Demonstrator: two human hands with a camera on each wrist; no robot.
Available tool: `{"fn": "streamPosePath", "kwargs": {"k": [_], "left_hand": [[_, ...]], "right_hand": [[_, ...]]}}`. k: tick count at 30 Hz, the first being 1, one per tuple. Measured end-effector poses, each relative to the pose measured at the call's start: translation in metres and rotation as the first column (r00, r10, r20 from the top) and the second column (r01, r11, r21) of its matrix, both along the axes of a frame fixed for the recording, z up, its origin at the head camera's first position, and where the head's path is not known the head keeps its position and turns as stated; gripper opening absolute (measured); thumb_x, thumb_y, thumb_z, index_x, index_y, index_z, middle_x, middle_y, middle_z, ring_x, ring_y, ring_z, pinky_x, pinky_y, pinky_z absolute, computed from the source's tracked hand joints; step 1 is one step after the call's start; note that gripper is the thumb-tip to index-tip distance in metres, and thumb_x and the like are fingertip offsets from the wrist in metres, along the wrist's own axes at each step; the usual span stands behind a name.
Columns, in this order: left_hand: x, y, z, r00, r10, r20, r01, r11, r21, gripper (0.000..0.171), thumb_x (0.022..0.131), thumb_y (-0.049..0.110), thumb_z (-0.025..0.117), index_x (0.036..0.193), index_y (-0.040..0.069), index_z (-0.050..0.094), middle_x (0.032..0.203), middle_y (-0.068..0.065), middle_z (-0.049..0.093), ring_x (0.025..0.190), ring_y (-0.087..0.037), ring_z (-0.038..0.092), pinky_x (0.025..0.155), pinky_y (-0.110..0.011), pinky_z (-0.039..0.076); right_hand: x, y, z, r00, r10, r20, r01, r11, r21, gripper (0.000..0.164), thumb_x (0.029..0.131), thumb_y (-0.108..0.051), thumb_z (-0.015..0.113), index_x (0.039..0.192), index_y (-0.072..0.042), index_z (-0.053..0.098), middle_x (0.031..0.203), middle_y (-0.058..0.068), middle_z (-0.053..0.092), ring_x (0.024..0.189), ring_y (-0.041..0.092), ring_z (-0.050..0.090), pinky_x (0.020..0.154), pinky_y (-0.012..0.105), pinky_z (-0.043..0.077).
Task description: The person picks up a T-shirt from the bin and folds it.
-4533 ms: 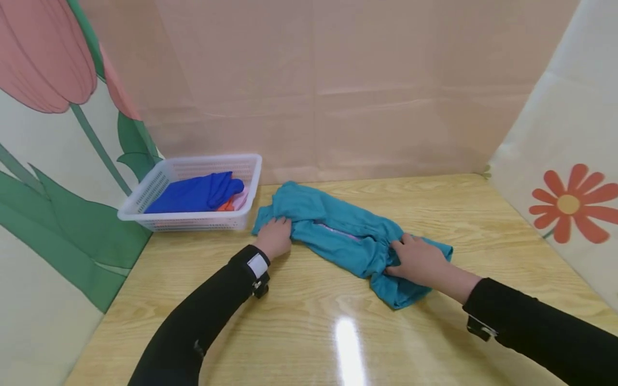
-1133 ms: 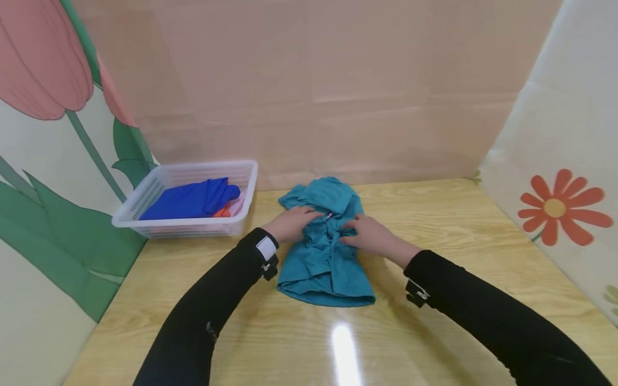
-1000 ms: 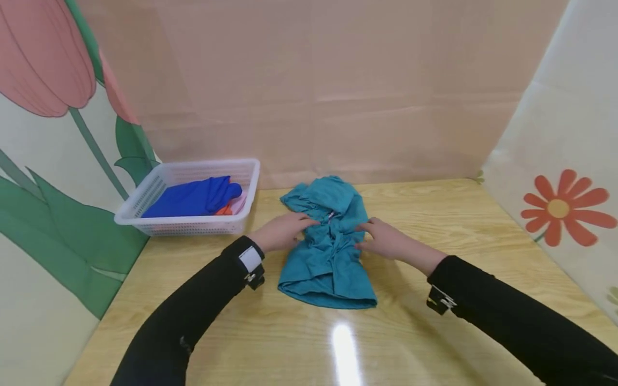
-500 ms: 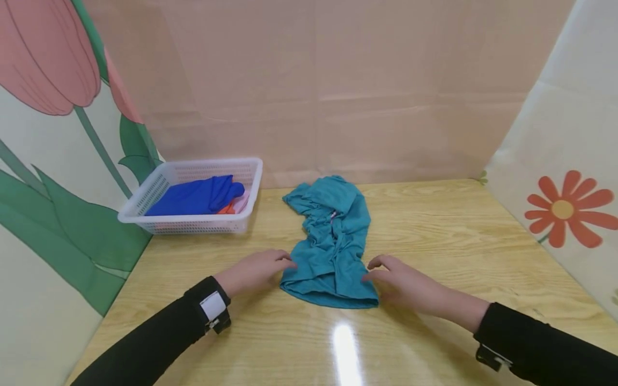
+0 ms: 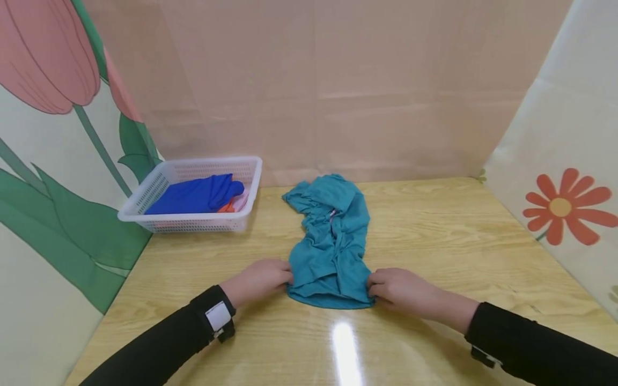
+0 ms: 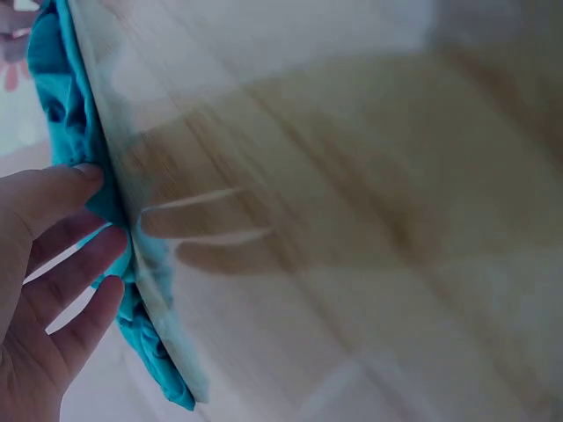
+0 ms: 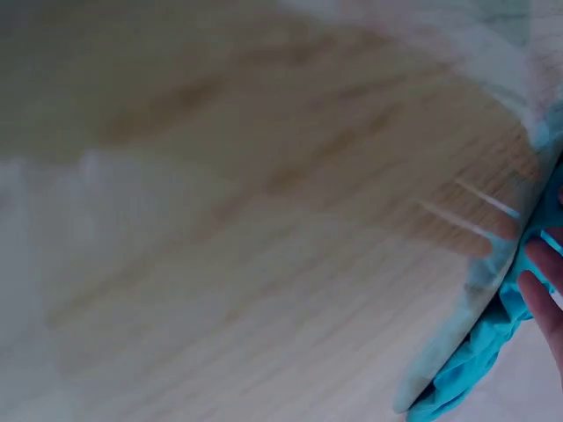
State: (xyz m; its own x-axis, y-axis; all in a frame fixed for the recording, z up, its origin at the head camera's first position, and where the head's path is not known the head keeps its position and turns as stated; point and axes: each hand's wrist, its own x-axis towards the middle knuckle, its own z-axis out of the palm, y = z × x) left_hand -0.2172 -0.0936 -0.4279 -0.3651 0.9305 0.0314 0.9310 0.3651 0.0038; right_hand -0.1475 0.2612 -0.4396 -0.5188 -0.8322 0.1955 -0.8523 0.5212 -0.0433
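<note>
A teal garment (image 5: 333,246), folded lengthwise and rumpled, lies on the wooden table with its wide hem toward me. A small pinkish print peeks out along its middle fold. My left hand (image 5: 260,279) pinches the near left corner of the hem. In the left wrist view, the thumb presses on the teal cloth (image 6: 70,114) while the other fingers spread beside it. At the near right corner, my right hand (image 5: 405,292) pinches the hem from the side. Only some of its fingers (image 7: 544,299) show at the edge of the right wrist view, against the cloth (image 7: 479,352).
Back left stands a white perforated plastic basket (image 5: 188,222) holding a folded blue cloth (image 5: 193,194), with orange and pink cloth under it. A plain pinkish-brown backdrop (image 5: 314,107) rises behind the table (image 5: 434,225). Flower-printed sheets hang at both sides.
The garment was turned from lying crosswise to pointing away from me. Both hands left its middle, came nearer to me, and now grip the hem corners, drawn slightly inward.
</note>
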Motion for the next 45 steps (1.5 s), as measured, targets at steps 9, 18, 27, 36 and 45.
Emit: {"fn": "streamPosePath", "kwargs": {"k": [9,18,27,36,45], "left_hand": [[0.019,0.008,0.017,0.976,0.138,0.170,-0.171,0.964,0.203,0.014,0.097,0.012,0.061,0.107,0.013,0.069,0.103,0.004,0.066,0.097,-0.010,0.062,0.086,-0.026,0.051],[0.034,0.010,0.054,0.977,0.150,0.151,-0.204,0.860,0.468,0.015,0.092,0.002,0.065,0.105,0.008,0.070,0.099,-0.001,0.068,0.096,-0.015,0.062,0.086,-0.031,0.052],[0.056,0.006,0.083,0.999,0.047,0.003,-0.039,0.795,0.605,0.018,0.087,-0.003,0.067,0.103,0.006,0.070,0.096,-0.001,0.068,0.094,-0.016,0.061,0.086,-0.031,0.051],[0.083,0.002,0.104,0.999,-0.017,-0.048,0.044,0.772,0.634,0.021,0.084,-0.003,0.069,0.102,0.007,0.070,0.095,0.001,0.068,0.091,-0.013,0.061,0.081,-0.025,0.051],[0.059,0.014,0.107,0.970,0.128,0.206,-0.235,0.707,0.667,0.020,0.091,-0.003,0.064,0.109,0.004,0.070,0.093,-0.001,0.066,0.074,-0.008,0.059,0.064,-0.021,0.051]], "right_hand": [[0.012,0.010,0.024,0.937,-0.239,0.254,0.324,0.866,-0.381,0.019,0.085,0.002,0.067,0.092,-0.017,0.066,0.088,-0.011,0.065,0.077,0.004,0.059,0.064,0.028,0.053],[0.024,0.022,0.056,0.929,-0.318,0.187,0.362,0.689,-0.628,0.035,0.079,0.014,0.068,0.089,-0.019,0.068,0.084,-0.009,0.067,0.074,0.005,0.060,0.066,0.017,0.049],[0.044,0.041,0.088,0.965,-0.261,-0.023,0.183,0.734,-0.654,0.037,0.068,0.015,0.070,0.089,-0.016,0.071,0.083,-0.006,0.069,0.076,0.001,0.061,0.072,0.013,0.047],[0.061,0.045,0.116,0.990,-0.043,-0.137,-0.073,0.674,-0.735,0.024,0.093,-0.022,0.064,0.086,0.000,0.071,0.081,0.002,0.070,0.083,0.001,0.062,0.081,0.011,0.046],[0.028,0.051,0.114,0.950,-0.313,-0.001,0.251,0.762,-0.597,0.017,0.085,0.000,0.072,0.098,-0.010,0.074,0.090,-0.004,0.070,0.082,-0.002,0.060,0.068,0.012,0.045]]}}
